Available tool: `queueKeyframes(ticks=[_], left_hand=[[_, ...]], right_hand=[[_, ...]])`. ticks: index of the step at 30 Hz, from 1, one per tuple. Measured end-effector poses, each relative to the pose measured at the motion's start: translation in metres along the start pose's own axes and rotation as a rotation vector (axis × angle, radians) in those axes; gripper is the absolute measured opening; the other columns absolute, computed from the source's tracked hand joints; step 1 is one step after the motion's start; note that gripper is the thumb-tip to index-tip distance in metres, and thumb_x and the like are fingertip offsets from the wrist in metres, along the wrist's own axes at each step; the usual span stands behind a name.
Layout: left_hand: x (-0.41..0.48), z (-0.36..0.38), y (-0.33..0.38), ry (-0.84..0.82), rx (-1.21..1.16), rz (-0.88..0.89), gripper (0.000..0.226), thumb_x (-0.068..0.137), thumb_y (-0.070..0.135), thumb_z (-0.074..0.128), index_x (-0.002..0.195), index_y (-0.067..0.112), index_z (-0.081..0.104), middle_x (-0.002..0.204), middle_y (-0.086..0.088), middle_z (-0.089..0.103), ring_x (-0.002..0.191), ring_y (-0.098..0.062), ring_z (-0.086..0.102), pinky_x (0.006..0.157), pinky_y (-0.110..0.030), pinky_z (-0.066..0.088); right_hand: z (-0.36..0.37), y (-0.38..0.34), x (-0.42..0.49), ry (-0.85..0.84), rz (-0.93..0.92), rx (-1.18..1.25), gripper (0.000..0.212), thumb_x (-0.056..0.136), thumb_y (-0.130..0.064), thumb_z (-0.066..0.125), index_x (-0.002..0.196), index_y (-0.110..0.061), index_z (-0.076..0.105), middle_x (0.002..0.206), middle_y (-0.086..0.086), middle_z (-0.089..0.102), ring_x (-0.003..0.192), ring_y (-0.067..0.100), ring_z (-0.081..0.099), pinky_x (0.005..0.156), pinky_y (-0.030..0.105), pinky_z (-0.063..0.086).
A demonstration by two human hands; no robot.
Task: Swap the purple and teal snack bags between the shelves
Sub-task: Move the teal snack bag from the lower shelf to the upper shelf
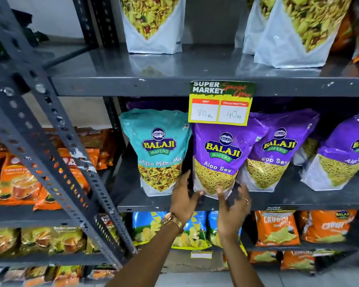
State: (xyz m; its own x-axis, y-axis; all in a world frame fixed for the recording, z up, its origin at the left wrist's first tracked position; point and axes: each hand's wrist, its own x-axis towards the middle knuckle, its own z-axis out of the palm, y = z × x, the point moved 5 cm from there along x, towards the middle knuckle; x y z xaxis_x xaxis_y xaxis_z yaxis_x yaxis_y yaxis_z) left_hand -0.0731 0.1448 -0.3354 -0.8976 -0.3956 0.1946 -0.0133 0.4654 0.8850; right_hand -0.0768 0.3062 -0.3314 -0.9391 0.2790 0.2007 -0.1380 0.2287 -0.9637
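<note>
A teal snack bag (160,150) stands at the left end of the middle shelf (129,191). Right beside it stands a purple snack bag (222,158), its top partly behind a yellow price tag (221,102). My left hand (182,195) wraps the purple bag's lower left corner, fingers between the two bags. My right hand (234,206) holds its lower right corner. Two more purple bags (276,154) (344,162) stand to the right. On the upper shelf (122,85), bags with white bottoms (153,27) (294,32) show only their lower halves.
A slanted grey perforated post (50,141) crosses the left side. Orange packets (19,183) fill the rack behind it. Blue chip bags (149,226) and orange bags (276,228) sit on the shelf below. The upper shelf has bare room between its bags.
</note>
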Motion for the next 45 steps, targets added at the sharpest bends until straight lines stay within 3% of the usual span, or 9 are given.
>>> queueKeyframes(ticks=[5,11,13,17,21,27,32,37,45], left_hand=[[-0.032,-0.057,0.013,0.407,-0.011,0.174,0.033,0.087,0.024,0.067,0.115,0.02,0.052,0.109,0.001,0.054,0.099,-0.012,0.054,0.083,-0.039,0.051],[-0.012,-0.097,-0.01,0.483,-0.099,-0.057,0.124,0.055,0.067,0.073,0.147,0.005,0.018,0.145,-0.011,0.029,0.135,-0.013,0.023,0.109,-0.014,0.019],[0.001,-0.101,-0.022,0.345,-0.16,-0.165,0.142,0.046,0.065,0.079,0.152,0.008,0.005,0.157,-0.012,0.023,0.144,-0.014,0.017,0.119,-0.027,0.015],[0.014,-0.111,-0.043,0.211,-0.19,-0.235,0.099,0.047,0.04,0.087,0.133,0.023,0.041,0.125,-0.002,0.062,0.121,-0.024,0.059,0.103,-0.044,0.049],[0.006,-0.119,-0.043,0.233,-0.109,-0.219,0.065,0.066,0.01,0.086,0.119,0.014,0.048,0.117,-0.008,0.064,0.115,-0.03,0.06,0.094,-0.04,0.051],[-0.02,-0.132,-0.039,0.323,0.019,-0.151,0.065,0.069,0.005,0.083,0.123,0.005,0.048,0.119,-0.016,0.063,0.113,-0.034,0.059,0.087,-0.047,0.053],[-0.05,-0.139,-0.024,0.251,0.083,-0.106,0.063,0.067,0.006,0.084,0.12,0.004,0.049,0.119,-0.017,0.064,0.114,-0.035,0.059,0.086,-0.045,0.052],[-0.089,-0.149,0.001,0.177,0.067,-0.099,0.064,0.062,0.011,0.087,0.115,0.014,0.05,0.117,-0.007,0.066,0.11,-0.027,0.06,0.087,-0.049,0.052],[-0.143,-0.206,0.082,0.172,0.015,0.045,0.072,0.06,0.013,0.09,0.12,0.012,0.051,0.106,0.014,0.063,0.098,-0.001,0.059,0.074,-0.001,0.044]], right_hand=[[0.034,-0.012,-0.03,-0.246,-0.099,0.087,0.021,0.088,-0.037,0.061,0.108,-0.029,0.062,0.103,0.002,0.068,0.099,0.023,0.068,0.086,0.042,0.056],[0.104,-0.03,-0.024,-0.572,-0.058,0.018,0.102,0.075,-0.076,0.052,0.151,-0.011,0.034,0.156,0.0,0.038,0.147,0.015,0.032,0.122,0.036,0.026],[0.119,-0.033,-0.02,-0.606,-0.015,0.043,0.111,0.069,-0.083,0.05,0.153,-0.012,0.03,0.156,0.006,0.043,0.145,0.018,0.039,0.121,0.038,0.031],[0.141,-0.02,-0.013,-0.648,0.014,0.074,0.087,0.074,-0.073,0.059,0.137,-0.016,0.045,0.128,0.015,0.066,0.12,0.029,0.063,0.105,0.052,0.048],[0.143,-0.032,-0.017,-0.681,0.009,0.124,0.056,0.082,-0.039,0.067,0.13,-0.027,0.041,0.128,0.012,0.062,0.123,0.028,0.061,0.106,0.046,0.049],[0.136,-0.038,-0.033,-0.783,0.049,0.195,0.108,0.056,-0.074,0.073,0.14,-0.014,0.043,0.134,0.011,0.061,0.122,0.02,0.061,0.1,0.023,0.052],[0.102,-0.043,-0.062,-0.672,-0.012,0.12,0.05,0.087,-0.012,0.068,0.128,-0.027,0.044,0.124,0.002,0.06,0.111,0.002,0.059,0.096,0.014,0.049],[0.058,-0.053,-0.096,-0.57,-0.015,0.121,0.057,0.088,-0.018,0.069,0.14,-0.018,0.045,0.123,-0.006,0.06,0.112,-0.01,0.056,0.092,0.007,0.042],[0.003,-0.126,-0.136,-0.517,-0.224,0.145,0.074,0.078,-0.048,0.069,0.142,-0.018,0.046,0.137,0.002,0.06,0.128,0.009,0.054,0.11,0.038,0.043]])
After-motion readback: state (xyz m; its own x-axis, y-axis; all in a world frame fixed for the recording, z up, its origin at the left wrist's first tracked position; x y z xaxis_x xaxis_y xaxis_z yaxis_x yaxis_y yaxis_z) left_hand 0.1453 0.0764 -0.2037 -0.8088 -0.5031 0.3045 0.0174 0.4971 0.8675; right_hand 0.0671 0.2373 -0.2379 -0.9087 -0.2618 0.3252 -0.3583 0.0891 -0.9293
